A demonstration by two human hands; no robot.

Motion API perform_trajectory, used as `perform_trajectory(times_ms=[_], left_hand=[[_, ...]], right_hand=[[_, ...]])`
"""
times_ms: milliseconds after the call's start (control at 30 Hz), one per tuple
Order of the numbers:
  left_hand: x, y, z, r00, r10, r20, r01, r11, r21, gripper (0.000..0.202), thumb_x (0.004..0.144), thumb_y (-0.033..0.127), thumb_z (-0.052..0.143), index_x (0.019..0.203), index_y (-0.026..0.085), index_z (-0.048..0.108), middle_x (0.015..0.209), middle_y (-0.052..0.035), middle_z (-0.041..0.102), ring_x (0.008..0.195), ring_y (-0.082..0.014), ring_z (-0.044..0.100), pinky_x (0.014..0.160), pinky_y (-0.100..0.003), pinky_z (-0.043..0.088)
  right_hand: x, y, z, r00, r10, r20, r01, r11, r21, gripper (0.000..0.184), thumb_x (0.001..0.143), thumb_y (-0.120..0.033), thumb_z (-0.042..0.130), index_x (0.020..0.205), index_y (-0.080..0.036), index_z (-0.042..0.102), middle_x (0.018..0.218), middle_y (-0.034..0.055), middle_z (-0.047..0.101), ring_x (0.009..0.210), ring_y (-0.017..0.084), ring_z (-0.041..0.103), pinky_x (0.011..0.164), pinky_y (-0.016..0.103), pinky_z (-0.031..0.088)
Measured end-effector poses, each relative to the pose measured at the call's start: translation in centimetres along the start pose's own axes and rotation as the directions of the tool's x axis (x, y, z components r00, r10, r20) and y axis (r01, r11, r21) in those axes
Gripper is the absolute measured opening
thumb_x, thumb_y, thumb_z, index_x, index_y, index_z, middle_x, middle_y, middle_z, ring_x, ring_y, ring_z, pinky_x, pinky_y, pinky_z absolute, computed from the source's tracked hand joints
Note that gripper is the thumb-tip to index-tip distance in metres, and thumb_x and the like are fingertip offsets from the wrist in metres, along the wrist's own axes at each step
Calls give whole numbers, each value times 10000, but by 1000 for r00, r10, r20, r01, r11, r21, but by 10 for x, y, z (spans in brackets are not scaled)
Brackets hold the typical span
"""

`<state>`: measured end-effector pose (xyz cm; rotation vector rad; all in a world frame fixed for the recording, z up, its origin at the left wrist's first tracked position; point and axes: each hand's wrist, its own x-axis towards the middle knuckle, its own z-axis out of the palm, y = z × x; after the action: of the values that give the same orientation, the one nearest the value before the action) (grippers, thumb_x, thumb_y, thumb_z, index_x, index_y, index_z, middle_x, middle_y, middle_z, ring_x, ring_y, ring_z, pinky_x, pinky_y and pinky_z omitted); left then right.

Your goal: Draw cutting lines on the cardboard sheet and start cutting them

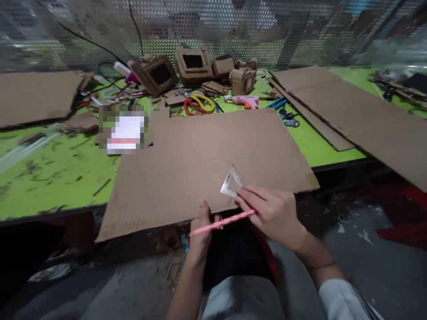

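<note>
A large brown cardboard sheet (200,164) lies across the green table and juts over its front edge. My left hand (201,229) grips the sheet's near edge, thumb on top and the other fingers mostly hidden beneath. My right hand (271,211) is closed on a small clear set square (226,186), which rests on the cardboard near its front edge. A pink pencil (223,222) is also tucked in my right hand; its tip points left, over my left hand.
Behind the sheet are several cardboard box shapes (193,64), scissors (200,104) with red and yellow handles and a pink glue gun (245,101). More cardboard (350,106) lies at right, and another piece (36,98) at left. Scraps litter the green tabletop (70,178). A perforated screen (213,26) stands behind.
</note>
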<state>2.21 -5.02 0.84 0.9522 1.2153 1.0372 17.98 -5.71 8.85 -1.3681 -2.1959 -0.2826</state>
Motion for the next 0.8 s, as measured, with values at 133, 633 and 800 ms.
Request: perform_trajectory(times_ms=[133,633,800], left_hand=[[-18,19,-31,950,-44,309,14,995,98,801,740,854,245,461,185,585,328,-4,432,301,-103,365,356,-259,286],[6,77,-30,560,375,739,-681,-299,668,567,949,523,341,1341,141,491,1421,-120,485,1301,-273,458,1009,-430,408],[-1,74,-49,549,391,739,-659,-342,670,544,941,469,411,1320,90,508,1403,-155,495,1302,-304,456,1018,-444,411]], right_hand=[[-1,1,-6,991,34,129,-61,975,213,205,902,-317,554,1027,-190,655,1012,26,732,806,138,700,634,222,484],[31,81,-40,877,137,460,-418,691,590,565,902,-341,499,1427,-281,299,1044,55,630,583,73,555,488,194,482],[33,83,-25,897,188,400,-434,547,716,453,894,-324,497,1342,-320,428,1170,52,622,447,32,478,362,181,395]])
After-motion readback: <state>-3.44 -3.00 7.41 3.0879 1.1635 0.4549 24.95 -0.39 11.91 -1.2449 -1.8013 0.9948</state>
